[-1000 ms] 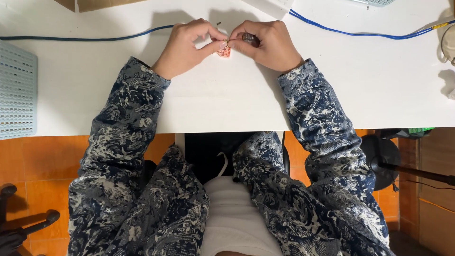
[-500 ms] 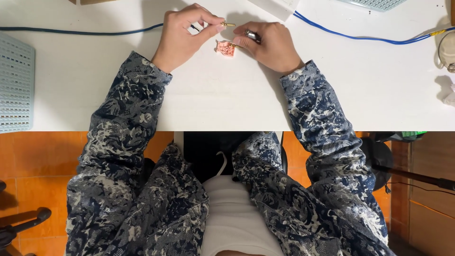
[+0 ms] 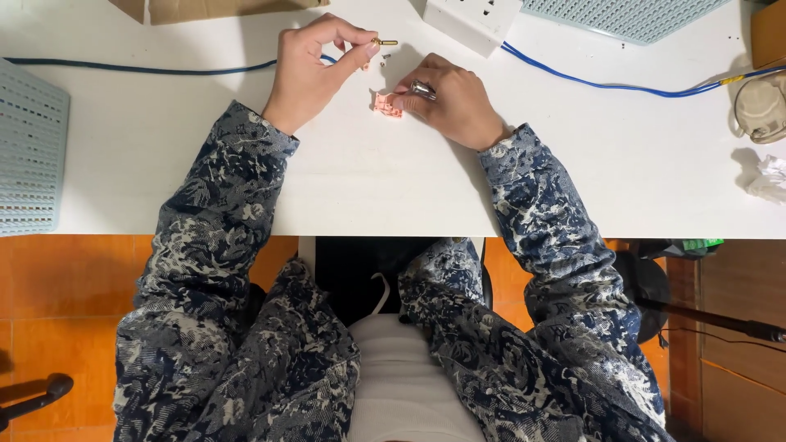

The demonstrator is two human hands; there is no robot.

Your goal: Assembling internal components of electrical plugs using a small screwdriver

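Note:
My left hand (image 3: 315, 65) is raised a little over the white table (image 3: 573, 188) and pinches a small brass pin (image 3: 383, 42) between thumb and forefinger. My right hand (image 3: 450, 98) rests on the table and holds a thin silver tool (image 3: 422, 88), its tip against a small pink plastic part (image 3: 388, 104) that lies on the tabletop. The pink part sits between the two hands, just below the brass pin. A few tiny dark specks lie on the table near the pin.
A white power strip (image 3: 475, 18) stands at the back, with a blue cable (image 3: 622, 82) running right. A dark cable (image 3: 139, 68) runs left. Pale perforated trays (image 3: 29, 155) (image 3: 622, 12) sit at left and back right. Crumpled paper (image 3: 765, 178) lies at right.
My hands have come apart: the left one has lifted away with the brass pin, and the pink part now lies on the table under the right hand's tool.

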